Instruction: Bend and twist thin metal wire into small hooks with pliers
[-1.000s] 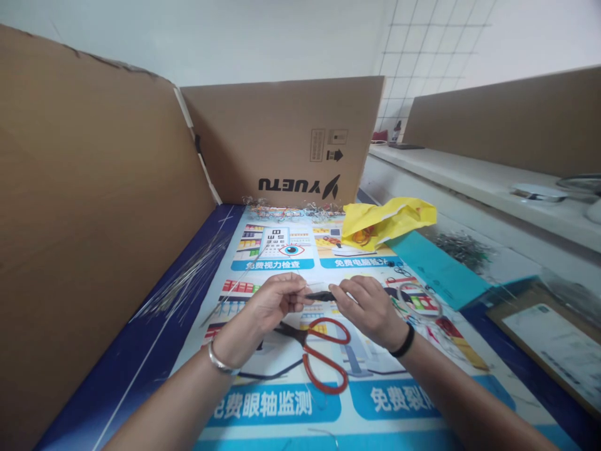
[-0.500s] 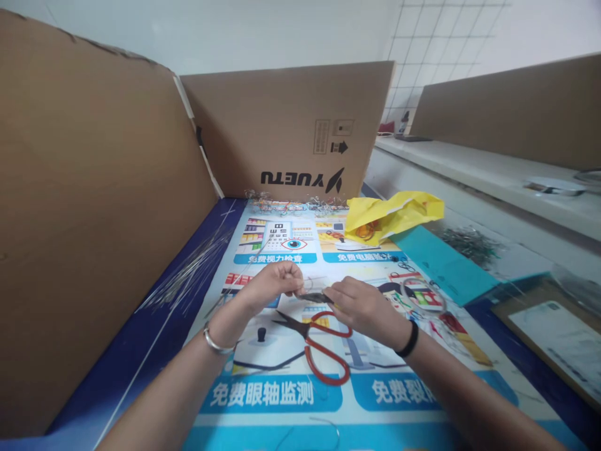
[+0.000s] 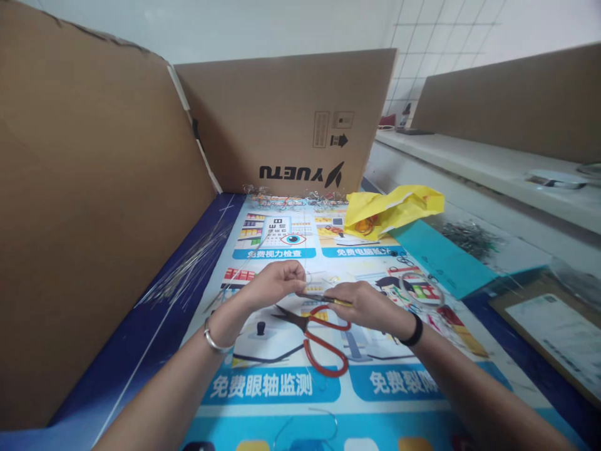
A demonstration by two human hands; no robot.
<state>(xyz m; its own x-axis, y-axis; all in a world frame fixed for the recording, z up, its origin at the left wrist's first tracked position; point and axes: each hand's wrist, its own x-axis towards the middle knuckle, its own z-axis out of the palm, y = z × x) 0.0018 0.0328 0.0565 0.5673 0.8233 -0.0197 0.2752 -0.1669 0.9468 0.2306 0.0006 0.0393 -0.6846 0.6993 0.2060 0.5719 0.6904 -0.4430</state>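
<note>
My left hand [image 3: 277, 283] is closed in a pinch on a thin wire [image 3: 307, 275], of which only fine lines show. Closed around yellow-handled pliers [image 3: 335, 300] is my right hand [image 3: 369, 305]. The pliers' dark jaws point left and reach the left fingertips, where they meet the wire. Just below both hands, scissors [image 3: 323, 341] with red-orange handles lie on the printed sheet, blades toward the left. Loose bent wire [image 3: 335, 426] rests nearer to me on the sheet.
Straight wires [image 3: 188, 263] lie at the left beside a tall cardboard wall [image 3: 94, 219]. Wire scraps [image 3: 291, 199] line the back panel. On the right are a yellow bag [image 3: 399, 207], a teal box [image 3: 446, 260], a wire coil [image 3: 422, 289] and a dark wire heap [image 3: 469, 239].
My right hand has turned, so the yellow handle and the side of the pliers show more. My left hand keeps its pinch in nearly the same place. The view has shifted slightly.
</note>
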